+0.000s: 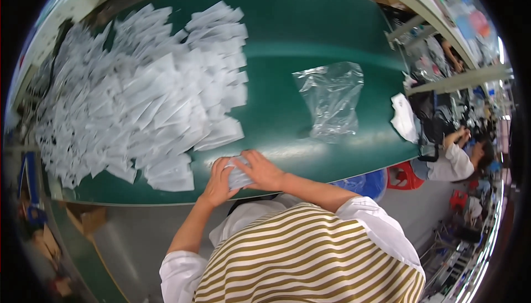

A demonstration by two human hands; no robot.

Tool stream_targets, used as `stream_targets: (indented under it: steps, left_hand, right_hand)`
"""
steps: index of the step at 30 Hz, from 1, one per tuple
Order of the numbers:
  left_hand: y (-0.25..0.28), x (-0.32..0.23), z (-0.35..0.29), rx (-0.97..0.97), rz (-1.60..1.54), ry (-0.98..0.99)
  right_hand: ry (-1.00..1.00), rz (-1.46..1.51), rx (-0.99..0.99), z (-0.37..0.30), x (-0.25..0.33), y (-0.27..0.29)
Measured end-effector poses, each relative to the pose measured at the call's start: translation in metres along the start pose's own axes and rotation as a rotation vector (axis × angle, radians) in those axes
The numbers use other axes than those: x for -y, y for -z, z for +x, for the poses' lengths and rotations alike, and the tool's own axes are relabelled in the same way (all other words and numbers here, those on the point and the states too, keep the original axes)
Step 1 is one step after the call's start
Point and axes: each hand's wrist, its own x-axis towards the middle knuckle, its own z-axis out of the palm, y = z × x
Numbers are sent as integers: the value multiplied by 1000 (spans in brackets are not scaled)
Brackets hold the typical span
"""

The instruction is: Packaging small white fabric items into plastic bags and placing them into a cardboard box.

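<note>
At the table's front edge, my left hand [219, 182] and my right hand [262, 171] are closed together around a small stack of whitish translucent packets [239, 177]. The fingers of both hands curl over its sides, and part of the stack is hidden by them. To the left and beyond my hands spreads a large heap of similar flat whitish packets [160, 98], overlapping in loose rows. A clear plastic bag [333, 101], crumpled and lying flat, rests on the table to the right of the heap, apart from my hands.
The green tabletop [276, 21] stretches away from me. A white crumpled cloth or paper [405, 117] lies by its right edge. Past that edge are a red stool [404, 177], a blue tub [362, 184] and a seated co-worker [451, 162]. A cardboard box [86, 217] stands below left.
</note>
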Motion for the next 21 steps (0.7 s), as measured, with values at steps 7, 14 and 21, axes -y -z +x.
stream_targets:
  steps: [7, 14, 21]
  left_hand:
    - [-39, -26, 36, 100, 10, -106]
    - [-68, -73, 129, 243, -224, -232]
    - [-155, -100, 212, -257, -413, 315]
  right_hand:
    - [-97, 66, 3, -57, -15, 32]
    - [-342, 191, -162, -134, -59, 30]
    - [-758, 188, -528, -229, -92, 88]
